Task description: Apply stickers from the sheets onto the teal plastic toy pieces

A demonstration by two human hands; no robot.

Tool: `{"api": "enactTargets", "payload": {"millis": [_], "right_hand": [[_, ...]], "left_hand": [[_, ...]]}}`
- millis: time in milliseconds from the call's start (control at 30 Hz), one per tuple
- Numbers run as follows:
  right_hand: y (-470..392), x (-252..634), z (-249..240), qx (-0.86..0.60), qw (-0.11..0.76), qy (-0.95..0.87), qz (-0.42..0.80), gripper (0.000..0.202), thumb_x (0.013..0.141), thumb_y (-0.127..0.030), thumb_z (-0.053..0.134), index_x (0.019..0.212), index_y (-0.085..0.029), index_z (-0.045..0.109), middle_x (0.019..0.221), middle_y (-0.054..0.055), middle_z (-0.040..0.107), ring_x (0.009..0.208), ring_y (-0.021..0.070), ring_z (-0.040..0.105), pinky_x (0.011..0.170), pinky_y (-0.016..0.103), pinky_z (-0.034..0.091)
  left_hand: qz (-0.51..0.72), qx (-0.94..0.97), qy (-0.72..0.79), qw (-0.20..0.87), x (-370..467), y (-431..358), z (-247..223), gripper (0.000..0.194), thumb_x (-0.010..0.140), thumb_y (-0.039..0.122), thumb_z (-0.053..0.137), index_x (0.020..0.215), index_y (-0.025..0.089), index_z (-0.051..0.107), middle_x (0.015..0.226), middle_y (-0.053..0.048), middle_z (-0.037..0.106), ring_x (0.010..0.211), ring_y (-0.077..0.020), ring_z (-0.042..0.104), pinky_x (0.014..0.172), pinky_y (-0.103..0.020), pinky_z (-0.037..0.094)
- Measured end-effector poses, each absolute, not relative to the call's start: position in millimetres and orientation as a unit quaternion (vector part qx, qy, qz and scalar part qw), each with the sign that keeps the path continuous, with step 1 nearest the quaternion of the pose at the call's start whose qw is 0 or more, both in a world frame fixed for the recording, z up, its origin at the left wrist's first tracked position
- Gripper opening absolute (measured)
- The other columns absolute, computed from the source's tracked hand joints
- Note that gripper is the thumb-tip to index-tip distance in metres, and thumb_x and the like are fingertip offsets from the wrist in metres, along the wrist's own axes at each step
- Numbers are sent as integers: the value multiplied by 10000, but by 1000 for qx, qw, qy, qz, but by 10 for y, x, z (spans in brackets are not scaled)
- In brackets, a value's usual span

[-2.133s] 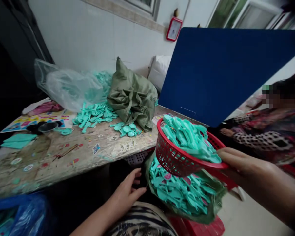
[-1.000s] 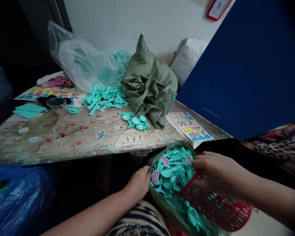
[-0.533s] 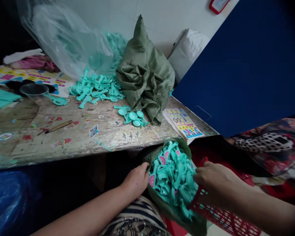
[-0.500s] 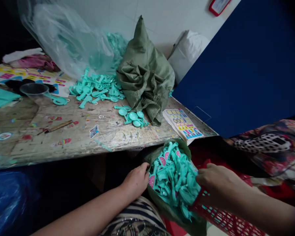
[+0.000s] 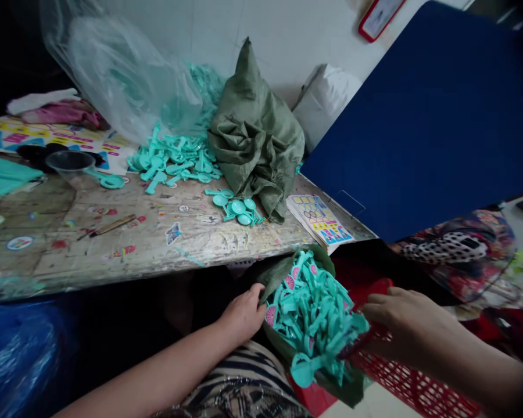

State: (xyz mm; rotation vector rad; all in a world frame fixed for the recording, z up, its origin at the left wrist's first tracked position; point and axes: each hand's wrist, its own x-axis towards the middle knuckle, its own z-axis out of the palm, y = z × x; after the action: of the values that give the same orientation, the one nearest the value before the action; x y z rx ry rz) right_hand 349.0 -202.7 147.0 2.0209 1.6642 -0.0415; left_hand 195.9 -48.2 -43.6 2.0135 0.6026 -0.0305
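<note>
In front of me a green sack (image 5: 283,347) stands with its mouth wide, full of teal plastic spoons (image 5: 316,307), some bearing pink fruit-slice pieces. My left hand (image 5: 246,313) grips the sack's left rim, thumb and fingers closed on the cloth. To the right, my right hand (image 5: 396,316) is closed on the rim of a red perforated basket (image 5: 412,383), which is tilted against the sack's mouth. Teal spoons lie over the basket's edge and spill into the sack; a round-headed one hangs low at the front.
On the worn table (image 5: 157,238) lie a spoon pile (image 5: 178,157), a second green sack (image 5: 261,128), a clear cup (image 5: 72,168), a thin stick (image 5: 113,225) and a stack of printed cards (image 5: 318,217). A large blue board (image 5: 418,116) leans at right. A blue plastic bag (image 5: 21,354) is at lower left.
My right hand and the red basket have shifted slightly right. More spoons have slid across the basket's edge toward the sack. My left hand keeps its hold on the rim.
</note>
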Motion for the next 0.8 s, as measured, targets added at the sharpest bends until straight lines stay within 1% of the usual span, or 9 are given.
{"api": "enactTargets", "payload": {"millis": [100, 200, 267, 367, 467, 567, 633, 733, 800], "right_hand": [[-1916, 3491, 1464, 732, 293, 614, -33, 192, 714, -409, 628, 629, -238, 606, 665, 22, 633, 671, 218, 591, 607, 330, 364], [-1814, 3508, 1445, 728, 307, 611, -41, 201, 695, -438, 646, 650, -243, 622, 683, 16, 637, 689, 230, 596, 589, 325, 351], [-1787, 3527, 1423, 725, 312, 612, -42, 212, 680, -453, 660, 653, -245, 630, 680, 15, 636, 677, 228, 591, 570, 318, 337], [-1807, 3551, 1399, 725, 309, 615, -33, 203, 670, -436, 677, 639, -242, 625, 676, 12, 632, 665, 218, 574, 574, 313, 323], [-1835, 3546, 1428, 733, 296, 611, -35, 207, 684, -425, 674, 638, -230, 621, 672, 18, 625, 661, 206, 557, 581, 308, 313], [-1831, 3523, 1509, 739, 268, 617, -33, 201, 715, -386, 652, 627, -211, 606, 670, 28, 619, 659, 191, 543, 602, 314, 309], [-1836, 3514, 1567, 742, 257, 619, -23, 201, 706, -364, 656, 604, -205, 586, 663, 29, 613, 658, 189, 534, 617, 320, 306], [-1905, 3523, 1638, 745, 246, 620, -27, 218, 684, -382, 664, 588, -212, 567, 640, 23, 600, 644, 192, 527, 612, 325, 303], [-1995, 3546, 1688, 744, 225, 629, -25, 225, 695, -405, 647, 590, -226, 562, 631, 16, 593, 629, 190, 522, 601, 328, 301]], "left_hand": [[-14, 835, 245, 493, 1932, -497, -428, 427, 818, 219, 405, 1238, 144, 429, 901, -85, 652, 843, -207, 618, 778, -299, 457], [8, 844, 253, 473, 1849, -537, -329, 485, 842, 275, 418, 1295, 113, 356, 1073, -142, 595, 980, -241, 571, 867, -360, 435], [73, 869, 219, 438, 1788, -580, -236, 452, 855, 321, 434, 1256, 116, 394, 1172, -157, 525, 1086, -256, 494, 937, -388, 391], [123, 905, 11, 408, 1765, -660, -156, 252, 868, 295, 450, 1077, 175, 525, 1094, -97, 561, 1044, -213, 497, 925, -336, 408], [61, 896, -164, 409, 1840, -735, -187, 188, 852, 230, 488, 1025, 197, 554, 1079, -73, 588, 1009, -186, 526, 875, -281, 443], [68, 900, -125, 412, 1953, -790, -228, 284, 849, 197, 489, 1132, 182, 508, 1158, -85, 553, 1088, -189, 490, 947, -284, 401], [85, 910, -82, 398, 2027, -826, -226, 381, 833, 229, 528, 1205, 186, 455, 1203, -91, 518, 1127, -209, 458, 974, -317, 386], [54, 938, -86, 332, 2121, -886, -232, 529, 768, 308, 621, 1245, 204, 418, 1231, -119, 487, 1107, -279, 468, 893, -402, 443], [24, 952, -92, 290, 2164, -918, -275, 438, 769, 321, 613, 1174, 213, 484, 1169, -116, 522, 1047, -295, 505, 818, -418, 472]]}}
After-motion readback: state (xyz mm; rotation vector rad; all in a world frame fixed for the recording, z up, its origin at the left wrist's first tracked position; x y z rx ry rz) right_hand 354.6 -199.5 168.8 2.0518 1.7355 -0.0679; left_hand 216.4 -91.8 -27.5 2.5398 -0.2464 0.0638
